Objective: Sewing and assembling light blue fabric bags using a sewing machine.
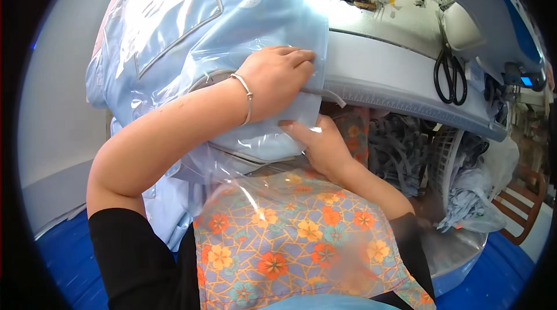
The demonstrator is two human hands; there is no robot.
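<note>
A light-blue garment (261,31) with grey piping spreads across the left of the sewing table, with clear plastic sheeting (217,162) around it. My left hand (278,81), a thin bracelet at its wrist, reaches across it. Its fingers bend down onto the garment near the right edge, and their tips are partly hidden. Closer to my body, my right hand (325,142) grips the garment's lower edge, thumb on top and the other fingers underneath, out of sight. A loose grey strip (333,98) sticks out beside the right edge.
A sewing machine (493,8) stands at the far right, its needle area beyond the garment. Black-handled scissors (449,78) lie on its bed, above a ruler-marked table edge (400,104). Below sit a white basket (444,156) and bagged fabric scraps (470,194).
</note>
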